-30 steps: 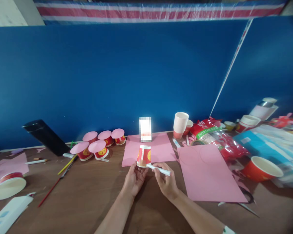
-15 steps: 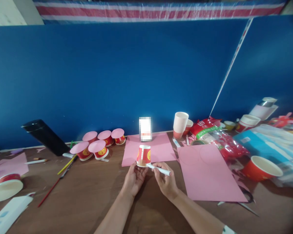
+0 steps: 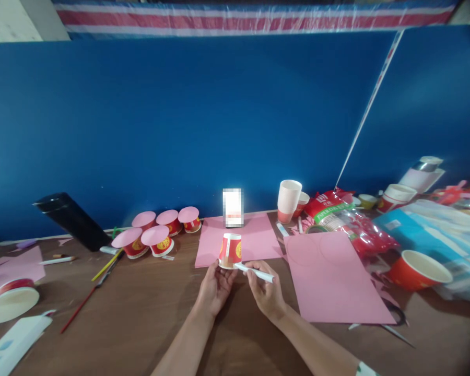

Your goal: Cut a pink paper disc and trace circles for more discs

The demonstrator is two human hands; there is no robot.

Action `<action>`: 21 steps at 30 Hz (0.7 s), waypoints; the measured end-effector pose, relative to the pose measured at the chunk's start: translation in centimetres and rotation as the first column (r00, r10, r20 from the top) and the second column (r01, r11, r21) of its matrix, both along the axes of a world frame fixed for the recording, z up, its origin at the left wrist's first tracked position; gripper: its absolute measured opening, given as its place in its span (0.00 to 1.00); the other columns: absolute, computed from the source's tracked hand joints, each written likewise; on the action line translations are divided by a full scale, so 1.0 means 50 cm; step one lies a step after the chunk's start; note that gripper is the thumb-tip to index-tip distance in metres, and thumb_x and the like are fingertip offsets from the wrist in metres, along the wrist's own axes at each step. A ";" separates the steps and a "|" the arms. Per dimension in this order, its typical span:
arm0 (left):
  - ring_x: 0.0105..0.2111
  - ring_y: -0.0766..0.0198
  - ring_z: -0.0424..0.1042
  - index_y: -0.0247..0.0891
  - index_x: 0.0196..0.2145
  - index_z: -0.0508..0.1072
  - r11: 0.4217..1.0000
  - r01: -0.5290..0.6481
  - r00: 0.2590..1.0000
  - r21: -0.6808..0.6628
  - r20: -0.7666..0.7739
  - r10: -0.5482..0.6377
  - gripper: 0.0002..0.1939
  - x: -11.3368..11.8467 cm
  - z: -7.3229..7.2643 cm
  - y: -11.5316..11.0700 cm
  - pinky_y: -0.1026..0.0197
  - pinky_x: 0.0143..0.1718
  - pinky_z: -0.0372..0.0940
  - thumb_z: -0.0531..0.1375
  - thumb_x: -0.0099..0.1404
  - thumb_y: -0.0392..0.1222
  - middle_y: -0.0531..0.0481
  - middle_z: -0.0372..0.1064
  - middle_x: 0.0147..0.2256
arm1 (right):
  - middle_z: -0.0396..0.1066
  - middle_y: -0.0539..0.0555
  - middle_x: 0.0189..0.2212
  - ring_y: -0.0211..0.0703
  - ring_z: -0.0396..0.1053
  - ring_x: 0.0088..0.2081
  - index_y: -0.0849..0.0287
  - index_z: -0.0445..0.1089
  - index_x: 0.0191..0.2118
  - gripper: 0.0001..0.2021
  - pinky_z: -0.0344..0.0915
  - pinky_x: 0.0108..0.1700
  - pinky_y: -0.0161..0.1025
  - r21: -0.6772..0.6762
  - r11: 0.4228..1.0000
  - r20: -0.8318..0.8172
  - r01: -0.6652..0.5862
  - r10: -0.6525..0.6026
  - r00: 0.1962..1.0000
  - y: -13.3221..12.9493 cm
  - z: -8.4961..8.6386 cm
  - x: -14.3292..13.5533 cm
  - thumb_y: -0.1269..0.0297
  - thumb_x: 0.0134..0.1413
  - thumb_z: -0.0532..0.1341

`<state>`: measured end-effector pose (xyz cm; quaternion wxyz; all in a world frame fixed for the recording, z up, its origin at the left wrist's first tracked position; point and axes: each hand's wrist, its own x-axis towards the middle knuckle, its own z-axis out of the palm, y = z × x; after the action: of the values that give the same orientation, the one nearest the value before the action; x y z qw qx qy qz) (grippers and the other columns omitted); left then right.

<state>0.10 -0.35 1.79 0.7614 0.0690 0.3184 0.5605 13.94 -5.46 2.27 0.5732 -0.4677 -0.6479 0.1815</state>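
Observation:
Near the centre, a red and white paper cup (image 3: 231, 251) with a yellow emblem is held upside down, its rim at the bottom. My left hand (image 3: 216, 288) grips the cup by its lower rim, palm turned up. In my right hand (image 3: 267, 292) is a white marker (image 3: 258, 273), pinched between the fingers. The marker's end meets the cup near its lower right rim; whether it leaves a mark is too small to tell. Behind the cup lies a pink paper sheet (image 3: 260, 235) with a bright, blurred-out phone-like device (image 3: 233, 208) standing on it.
Several red cups topped with pink discs (image 3: 155, 235) stand left. A black bottle (image 3: 72, 219) leans against the blue partition (image 3: 180, 115). At right are another pink sheet (image 3: 337, 282), scissors (image 3: 397, 334), stacked white cups (image 3: 290, 198), a red cup package (image 3: 348, 219) and an orange cup (image 3: 415, 271).

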 end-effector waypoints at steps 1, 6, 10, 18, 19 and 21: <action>0.27 0.65 0.74 0.32 0.30 0.69 1.000 -0.001 1.000 -0.003 -0.004 0.001 0.09 0.000 0.001 0.000 0.61 0.31 0.71 0.51 0.64 0.33 0.47 0.74 0.27 | 0.69 0.55 0.31 0.43 0.69 0.33 0.59 0.67 0.37 0.06 0.66 0.38 0.38 0.003 1.000 0.006 0.001 -0.001 1.000 0.000 0.000 0.000 0.70 0.57 0.54; 0.26 0.65 0.74 0.32 0.31 0.69 1.000 -0.001 1.000 -0.004 -0.005 0.001 0.08 0.001 0.001 0.000 0.61 0.31 0.71 0.51 0.64 0.33 0.47 0.74 0.27 | 0.70 0.55 0.31 0.43 0.69 0.34 0.59 0.67 0.37 0.06 0.67 0.37 0.38 0.023 1.000 0.016 0.012 -0.012 1.000 0.001 0.000 -0.001 0.70 0.57 0.54; 0.27 0.65 0.74 0.32 0.33 0.70 1.000 -0.004 1.000 -0.013 -0.004 0.004 0.08 0.001 0.000 0.002 0.60 0.32 0.71 0.51 0.63 0.33 0.47 0.74 0.26 | 0.69 0.55 0.31 0.43 0.69 0.34 0.59 0.67 0.37 0.06 0.66 0.38 0.38 0.020 1.000 0.042 0.017 -0.018 0.999 0.001 -0.001 -0.001 0.70 0.57 0.54; 0.27 0.65 0.74 0.32 0.35 0.70 1.000 0.000 1.000 -0.009 -0.012 0.000 0.08 -0.001 -0.006 0.003 0.61 0.31 0.71 0.52 0.63 0.34 0.48 0.74 0.27 | 0.68 0.55 0.29 0.42 0.68 0.32 0.60 0.66 0.35 0.05 0.65 0.36 0.38 0.021 1.000 0.061 0.020 -0.021 0.998 0.001 0.003 0.000 0.70 0.56 0.53; 0.26 0.65 0.74 0.33 0.35 0.70 1.000 -0.001 1.000 -0.012 -0.017 0.001 0.08 -0.001 -0.007 0.003 0.61 0.31 0.71 0.52 0.63 0.34 0.48 0.74 0.27 | 0.68 0.54 0.29 0.42 0.68 0.32 0.60 0.66 0.35 0.05 0.65 0.36 0.38 0.020 1.000 0.064 0.019 -0.020 0.998 0.001 0.003 0.000 0.70 0.56 0.53; 0.26 0.65 0.74 0.33 0.34 0.70 1.000 -0.007 1.000 -0.017 -0.024 0.006 0.08 0.000 -0.007 0.005 0.61 0.30 0.71 0.52 0.63 0.34 0.48 0.74 0.27 | 0.67 0.54 0.28 0.42 0.67 0.31 0.59 0.66 0.35 0.05 0.65 0.36 0.38 0.017 1.000 0.067 0.020 -0.021 0.998 0.001 0.002 0.000 0.70 0.56 0.53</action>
<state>0.12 -0.10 1.45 0.7562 0.0684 0.3324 0.5594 13.93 -5.40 2.38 0.5567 -0.4755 -0.6633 0.1547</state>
